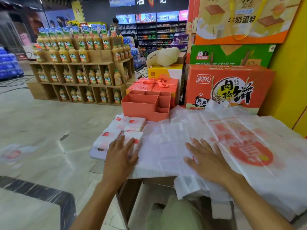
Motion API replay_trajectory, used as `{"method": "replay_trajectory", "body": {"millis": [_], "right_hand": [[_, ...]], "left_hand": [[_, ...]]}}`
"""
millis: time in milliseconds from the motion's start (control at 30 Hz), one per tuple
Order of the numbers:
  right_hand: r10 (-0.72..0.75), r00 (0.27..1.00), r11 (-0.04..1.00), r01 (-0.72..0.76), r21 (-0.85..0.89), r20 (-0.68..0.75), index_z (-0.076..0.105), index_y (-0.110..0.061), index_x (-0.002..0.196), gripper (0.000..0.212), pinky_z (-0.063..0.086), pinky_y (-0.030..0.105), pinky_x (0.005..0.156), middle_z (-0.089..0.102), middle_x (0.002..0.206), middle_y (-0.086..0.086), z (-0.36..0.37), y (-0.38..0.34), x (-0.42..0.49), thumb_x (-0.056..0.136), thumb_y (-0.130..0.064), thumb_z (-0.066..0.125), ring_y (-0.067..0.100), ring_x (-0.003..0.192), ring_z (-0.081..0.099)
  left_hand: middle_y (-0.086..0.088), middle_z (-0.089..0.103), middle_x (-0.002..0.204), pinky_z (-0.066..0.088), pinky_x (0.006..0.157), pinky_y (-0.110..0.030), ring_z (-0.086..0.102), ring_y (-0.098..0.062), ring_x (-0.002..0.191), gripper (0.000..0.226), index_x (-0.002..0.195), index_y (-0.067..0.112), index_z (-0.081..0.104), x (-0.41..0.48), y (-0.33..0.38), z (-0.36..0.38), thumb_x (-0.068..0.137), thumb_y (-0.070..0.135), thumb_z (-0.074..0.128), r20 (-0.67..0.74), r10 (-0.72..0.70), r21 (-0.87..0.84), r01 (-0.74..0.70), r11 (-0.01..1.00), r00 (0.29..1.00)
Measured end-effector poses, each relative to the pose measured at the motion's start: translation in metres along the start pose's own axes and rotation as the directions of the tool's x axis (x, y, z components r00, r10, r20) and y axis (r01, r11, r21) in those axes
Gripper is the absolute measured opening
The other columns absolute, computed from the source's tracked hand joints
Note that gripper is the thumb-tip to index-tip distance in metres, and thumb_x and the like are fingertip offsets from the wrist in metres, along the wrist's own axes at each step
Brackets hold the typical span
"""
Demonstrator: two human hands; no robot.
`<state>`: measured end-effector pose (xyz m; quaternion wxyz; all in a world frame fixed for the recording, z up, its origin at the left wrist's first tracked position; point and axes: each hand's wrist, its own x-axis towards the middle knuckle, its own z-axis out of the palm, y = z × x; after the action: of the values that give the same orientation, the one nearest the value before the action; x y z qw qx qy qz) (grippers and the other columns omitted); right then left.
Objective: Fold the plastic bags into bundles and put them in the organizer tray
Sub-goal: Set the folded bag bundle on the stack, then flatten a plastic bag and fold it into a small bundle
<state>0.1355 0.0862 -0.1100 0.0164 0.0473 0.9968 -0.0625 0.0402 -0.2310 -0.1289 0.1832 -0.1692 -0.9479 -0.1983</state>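
Several folded white plastic-bag bundles [126,124] with red print lie at the table's left end. My left hand [121,156] rests flat, fingers straight, on the nearest bundle [135,136]. A stack of unfolded white bags [245,140] with red logos covers the right of the table and hangs over its front edge. My right hand [207,157] lies flat on this stack with fingers spread. The coral organizer tray [141,106] stands behind the bundles; its compartments look empty.
Red gift box [152,85] and orange cartons [229,87] stand behind the tray along a yellow wall. Wooden crates with juice bottles [79,70] fill the floor to the left. A bag [13,153] lies on the floor. The table's front edge [149,175] is near my knees.
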Motion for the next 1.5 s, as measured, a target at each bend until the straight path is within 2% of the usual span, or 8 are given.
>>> {"method": "replay_trajectory", "body": {"millis": [267, 467, 800, 900, 1033, 1233, 1333, 1500], "right_hand": [[-0.013, 0.999, 1.0, 0.014, 0.018, -0.03, -0.002, -0.044, 0.16, 0.083, -0.007, 0.052, 0.125, -0.017, 0.167, -0.018, 0.004, 0.004, 0.0, 0.086, -0.08, 0.0, 0.013, 0.154, -0.019], [-0.016, 0.999, 1.0, 0.017, 0.025, -0.033, 0.0, -0.043, 0.16, 0.077, -0.007, 0.05, 0.126, -0.015, 0.167, -0.018, 0.006, 0.005, 0.0, 0.092, -0.077, 0.007, 0.011, 0.154, -0.017], [-0.03, 0.999, 0.998, 0.031, 0.055, -0.026, 0.005, -0.044, 0.16, 0.081, -0.005, 0.049, 0.126, -0.011, 0.167, -0.019, -0.001, 0.003, -0.004, 0.087, -0.08, 0.004, 0.012, 0.155, -0.013], [-0.026, 0.977, 0.982, 0.065, 0.179, -0.214, 0.039, -0.039, 0.153, 0.06, 0.008, 0.043, 0.127, 0.021, 0.164, -0.018, -0.007, 0.0, -0.01, 0.099, -0.066, 0.038, 0.014, 0.154, 0.016], [0.087, 0.808, 0.967, 0.073, 0.245, -0.583, 0.067, -0.024, 0.127, 0.035, 0.043, 0.04, 0.11, 0.062, 0.137, -0.006, -0.022, 0.011, -0.027, 0.096, -0.039, 0.062, 0.021, 0.127, 0.057], [0.45, 0.861, 0.893, -0.433, 0.12, -0.239, 0.036, -0.032, 0.15, 0.07, 0.03, 0.049, 0.115, 0.035, 0.159, 0.004, -0.024, 0.066, -0.051, 0.092, -0.07, 0.029, 0.03, 0.144, 0.031], [0.445, 0.883, 0.895, -0.441, 0.059, -0.147, 0.007, -0.034, 0.161, 0.08, 0.006, 0.05, 0.125, 0.001, 0.171, 0.002, -0.006, 0.087, -0.064, 0.094, -0.077, 0.018, 0.029, 0.156, 0.002], [0.378, 0.914, 0.925, -0.381, 0.006, -0.146, 0.001, -0.038, 0.16, 0.085, -0.002, 0.046, 0.125, 0.003, 0.171, -0.003, -0.005, 0.119, -0.076, 0.088, -0.082, 0.007, 0.025, 0.157, -0.001]], "left_hand": [[0.005, 0.046, 0.154, -0.003, 0.119, -0.062, 0.021, -0.027, 0.151, 0.058, 0.139, 0.044, 0.055, 0.003, -0.02, -0.001, 0.094, 0.072, 0.031, 0.04, 0.042, 0.187, -0.049, 0.981, 0.998], [0.003, 0.033, 0.16, 0.013, 0.121, -0.063, 0.024, -0.025, 0.15, 0.075, 0.142, 0.043, 0.047, 0.013, -0.024, -0.008, 0.083, 0.082, 0.022, 0.109, -0.032, 0.133, 0.017, 0.991, 0.994], [0.007, 0.01, 0.17, -0.001, 0.124, -0.059, 0.005, -0.023, 0.156, 0.092, 0.155, 0.043, 0.025, 0.019, -0.024, -0.015, 0.077, 0.085, 0.002, 0.257, -0.05, 0.187, 0.001, 0.982, 0.965], [0.007, 0.005, 0.17, -0.014, 0.12, -0.058, -0.005, -0.025, 0.157, 0.088, 0.155, 0.043, 0.027, 0.016, -0.018, -0.015, 0.081, 0.084, 0.004, 0.196, -0.028, 0.187, -0.01, 0.982, 0.98], [0.003, 0.012, 0.17, -0.007, 0.125, -0.051, -0.003, -0.024, 0.157, 0.082, 0.155, 0.039, 0.032, 0.013, 0.021, -0.014, 0.086, 0.075, 0.007, 0.187, 0.099, 0.101, -0.119, 0.988, 0.977], [0.007, -0.01, 0.17, -0.005, 0.124, -0.049, -0.012, -0.024, 0.156, 0.079, 0.16, 0.045, 0.003, 0.004, 0.11, 0.013, 0.088, 0.077, 0.002, 0.463, 0.241, -0.064, -0.239, 0.969, 0.853], [0.005, -0.024, 0.167, -0.013, 0.122, -0.058, -0.023, -0.028, 0.153, 0.078, 0.158, 0.043, -0.012, 0.006, 0.137, 0.037, 0.089, 0.079, -0.001, 0.548, 0.259, 0.043, -0.336, 0.941, 0.796], [0.004, -0.022, 0.167, -0.012, 0.122, -0.057, -0.022, -0.026, 0.154, 0.083, 0.159, 0.043, -0.011, 0.029, 0.15, 0.056, 0.085, 0.081, -0.004, 0.569, 0.314, 0.056, -0.417, 0.907, 0.76]]}}
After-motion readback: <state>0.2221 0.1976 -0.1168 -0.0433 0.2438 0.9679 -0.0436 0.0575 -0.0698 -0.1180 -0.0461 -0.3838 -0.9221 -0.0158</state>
